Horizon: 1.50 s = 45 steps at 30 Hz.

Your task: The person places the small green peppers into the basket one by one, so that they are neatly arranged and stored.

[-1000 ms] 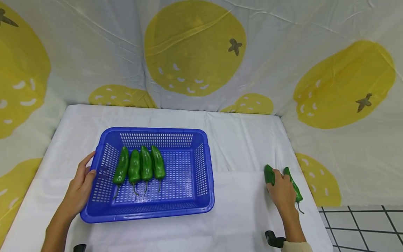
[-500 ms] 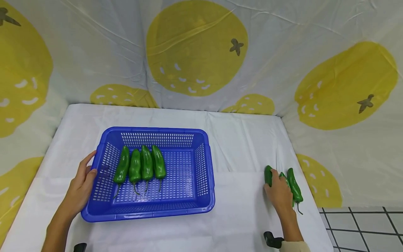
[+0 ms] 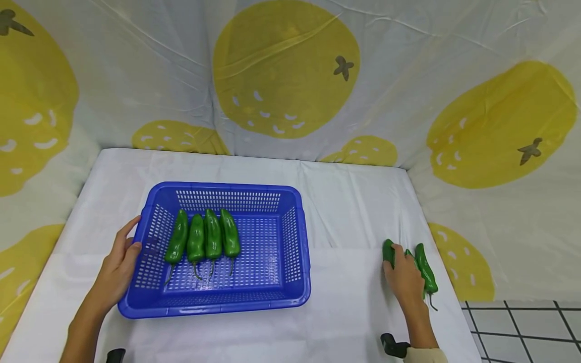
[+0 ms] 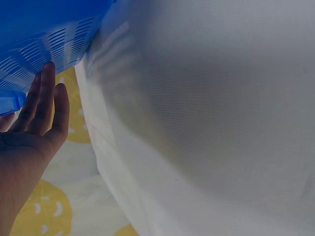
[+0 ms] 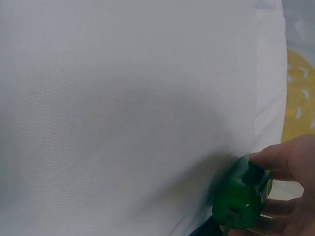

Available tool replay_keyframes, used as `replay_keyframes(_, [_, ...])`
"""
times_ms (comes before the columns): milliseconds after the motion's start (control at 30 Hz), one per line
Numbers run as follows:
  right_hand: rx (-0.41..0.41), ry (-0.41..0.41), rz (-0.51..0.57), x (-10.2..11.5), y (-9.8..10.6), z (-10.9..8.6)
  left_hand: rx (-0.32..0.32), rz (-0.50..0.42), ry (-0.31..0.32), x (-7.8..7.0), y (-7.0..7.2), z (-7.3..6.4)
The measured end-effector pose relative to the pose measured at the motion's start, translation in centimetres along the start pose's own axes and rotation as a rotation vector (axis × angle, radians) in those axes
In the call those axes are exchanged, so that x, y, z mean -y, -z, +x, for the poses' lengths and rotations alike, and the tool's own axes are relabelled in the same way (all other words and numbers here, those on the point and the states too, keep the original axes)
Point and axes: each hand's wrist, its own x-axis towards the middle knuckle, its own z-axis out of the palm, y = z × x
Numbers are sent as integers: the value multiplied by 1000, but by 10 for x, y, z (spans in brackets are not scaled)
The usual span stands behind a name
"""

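In the head view a blue plastic basket (image 3: 254,304) with slotted sides sits left of centre. Several green chili peppers (image 3: 213,234) lie side by side in its left half, stems toward me. My left hand (image 3: 119,262) touches the basket's left side, its fingers nearly straight along the outer wall in the left wrist view. Far right on the cloth, my right hand (image 3: 405,277) pinches a green chili pepper (image 5: 236,201) between thumb and fingers. Right of it, a second chili pepper (image 3: 409,253) is mostly hidden by the hand, and a third chili pepper (image 3: 425,269) lies alongside.
White cloth (image 3: 345,282) covers the table. A curtain (image 3: 399,75) printed with yellow fruit rises behind and at both sides. Tiled floor (image 3: 522,322) shows at the lower right. A dark wrist-camera part (image 3: 394,346) sits by the right sleeve.
My right hand has shifted slightly left, and the middle chili pepper now shows beside its fingers. The left hand and basket stay in place.
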Motion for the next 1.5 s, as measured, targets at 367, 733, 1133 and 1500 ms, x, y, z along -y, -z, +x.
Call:
replay_keyframes(367, [-50,-10,0,2,10,2,-5,4,-2,0,-1,0])
replay_keyframes(733, [-183,37,8,13,25,2,-2,-2,6,1,-2,-1])
replay_keyframes(1133, [-208,105,27,49,41,-4,-7,1,6,1,-2,-1])
replay_keyframes(1500, [-188,195,10,82,47,-9,-10,2,1,-3,-1,0])
